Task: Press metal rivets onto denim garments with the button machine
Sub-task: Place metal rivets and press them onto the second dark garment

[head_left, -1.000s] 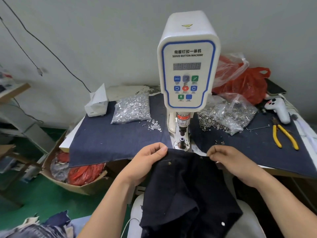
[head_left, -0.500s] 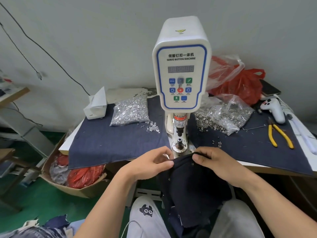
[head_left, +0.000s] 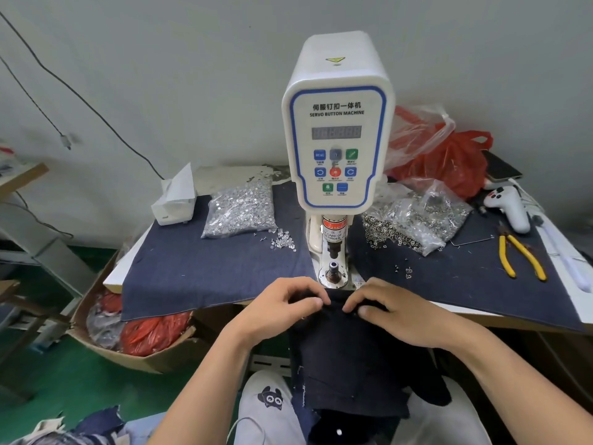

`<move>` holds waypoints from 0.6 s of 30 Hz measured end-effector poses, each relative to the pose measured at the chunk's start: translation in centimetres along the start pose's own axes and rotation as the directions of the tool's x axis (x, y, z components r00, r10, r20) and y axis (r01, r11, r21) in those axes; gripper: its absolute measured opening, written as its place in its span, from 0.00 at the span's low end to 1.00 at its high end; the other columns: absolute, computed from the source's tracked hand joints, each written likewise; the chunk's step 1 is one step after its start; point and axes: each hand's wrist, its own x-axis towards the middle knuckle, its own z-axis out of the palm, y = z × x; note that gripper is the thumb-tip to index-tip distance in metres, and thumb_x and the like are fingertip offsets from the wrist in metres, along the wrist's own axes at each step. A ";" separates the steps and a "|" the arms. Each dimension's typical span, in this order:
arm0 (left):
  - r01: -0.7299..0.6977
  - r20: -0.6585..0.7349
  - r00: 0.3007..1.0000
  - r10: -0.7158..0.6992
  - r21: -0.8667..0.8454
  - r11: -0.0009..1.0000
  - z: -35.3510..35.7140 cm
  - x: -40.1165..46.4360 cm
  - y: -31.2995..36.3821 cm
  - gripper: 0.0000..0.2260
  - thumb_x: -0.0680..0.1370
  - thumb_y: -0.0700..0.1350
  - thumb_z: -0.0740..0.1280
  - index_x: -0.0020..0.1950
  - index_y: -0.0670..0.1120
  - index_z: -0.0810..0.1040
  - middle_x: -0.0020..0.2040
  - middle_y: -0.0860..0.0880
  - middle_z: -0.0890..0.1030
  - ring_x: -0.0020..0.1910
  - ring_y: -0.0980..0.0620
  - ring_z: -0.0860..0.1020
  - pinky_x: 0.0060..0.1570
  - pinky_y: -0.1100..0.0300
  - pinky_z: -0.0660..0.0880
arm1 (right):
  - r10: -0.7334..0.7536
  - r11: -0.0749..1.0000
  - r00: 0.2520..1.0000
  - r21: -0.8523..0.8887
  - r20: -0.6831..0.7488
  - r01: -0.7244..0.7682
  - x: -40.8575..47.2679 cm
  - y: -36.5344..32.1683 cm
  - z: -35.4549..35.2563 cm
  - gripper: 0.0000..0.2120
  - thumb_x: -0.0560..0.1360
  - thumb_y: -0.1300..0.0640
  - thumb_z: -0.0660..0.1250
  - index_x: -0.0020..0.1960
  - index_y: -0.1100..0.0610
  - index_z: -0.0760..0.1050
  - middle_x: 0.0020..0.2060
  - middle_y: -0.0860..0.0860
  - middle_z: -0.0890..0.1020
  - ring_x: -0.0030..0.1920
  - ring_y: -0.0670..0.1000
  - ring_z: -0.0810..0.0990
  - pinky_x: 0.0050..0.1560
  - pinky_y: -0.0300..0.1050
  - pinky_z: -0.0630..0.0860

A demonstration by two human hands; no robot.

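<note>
So we've got the dark denim garment (head_left: 349, 354) bunched up right in front of the button machine (head_left: 337, 123), its top edge just short of the little metal die post (head_left: 333, 269) at the machine's base, the rest draped down over our lap. Our left hand (head_left: 282, 303) has its fingers curled over that top edge and the thumb pinching the fabric from below. Our right hand (head_left: 394, 311) is doing the same just beside it, fingers hooked over the edge, thumb tucked against the cloth. The two sets of fingertips are nearly touching, right below the die post.

Left of the machine there's a clear bag of shiny rivets (head_left: 242, 208) on the blue denim table cover (head_left: 199, 271), with a few loose rivets (head_left: 282, 239) spilled between the bag and the machine. Further left of that is a white tissue box (head_left: 176, 203). Right of the machine sits another open bag of metal ring parts (head_left: 417, 220), a red plastic bag (head_left: 449, 162) behind it, and well off to the right a white handheld tool (head_left: 510, 208) and yellow-handled pliers (head_left: 519, 258). Below the table, left of the machine, a cardboard box (head_left: 134, 345) holds more red plastic.

Can't tell whether there's a rivet sitting on the die post, too small.
</note>
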 end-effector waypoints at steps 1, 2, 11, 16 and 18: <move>-0.025 -0.001 1.000 0.025 0.051 0.998 0.0 0.0 0.0 0.04 0.79 0.52 0.71 0.52 0.58 0.85 0.49 0.56 0.84 0.50 0.59 0.81 0.53 0.65 0.74 | -0.001 0.999 1.000 -0.039 -0.005 0.000 0.1 -0.1 0.2 0.08 0.80 0.47 0.67 0.57 0.35 0.76 0.55 0.40 0.74 0.59 0.38 0.75 0.62 0.36 0.69; -0.046 -0.004 0.999 0.047 0.092 0.995 0.0 0.0 0.1 0.04 0.78 0.54 0.73 0.52 0.60 0.86 0.51 0.57 0.84 0.54 0.58 0.81 0.55 0.67 0.73 | 0.000 0.998 1.000 -0.068 -0.004 0.000 0.2 -0.1 0.5 0.11 0.78 0.43 0.69 0.59 0.34 0.74 0.55 0.38 0.73 0.59 0.37 0.74 0.62 0.35 0.69; -0.043 0.061 0.998 0.024 0.326 0.944 0.6 0.0 -0.5 0.17 0.71 0.58 0.80 0.58 0.66 0.83 0.50 0.57 0.79 0.52 0.58 0.79 0.56 0.58 0.77 | 0.007 0.990 1.000 -0.142 0.027 -0.003 0.6 -0.1 0.8 0.11 0.78 0.50 0.71 0.50 0.38 0.69 0.51 0.37 0.71 0.54 0.39 0.72 0.53 0.36 0.68; -0.046 0.051 0.998 0.024 0.482 0.875 0.8 0.2 -0.9 0.18 0.74 0.56 0.75 0.60 0.71 0.75 0.53 0.60 0.72 0.53 0.58 0.75 0.56 0.57 0.76 | -0.017 0.991 1.000 0.136 -0.019 0.019 0.2 0.3 -0.3 0.15 0.80 0.62 0.68 0.48 0.41 0.73 0.47 0.37 0.77 0.49 0.39 0.75 0.50 0.30 0.68; -0.056 0.044 0.998 0.040 0.485 0.873 1.0 0.3 -0.9 0.19 0.76 0.52 0.72 0.62 0.68 0.74 0.55 0.61 0.73 0.56 0.58 0.76 0.58 0.59 0.75 | 0.015 0.968 0.999 0.251 -0.033 -0.007 0.2 0.7 -0.6 0.15 0.80 0.62 0.69 0.51 0.40 0.74 0.48 0.39 0.79 0.50 0.39 0.77 0.53 0.31 0.71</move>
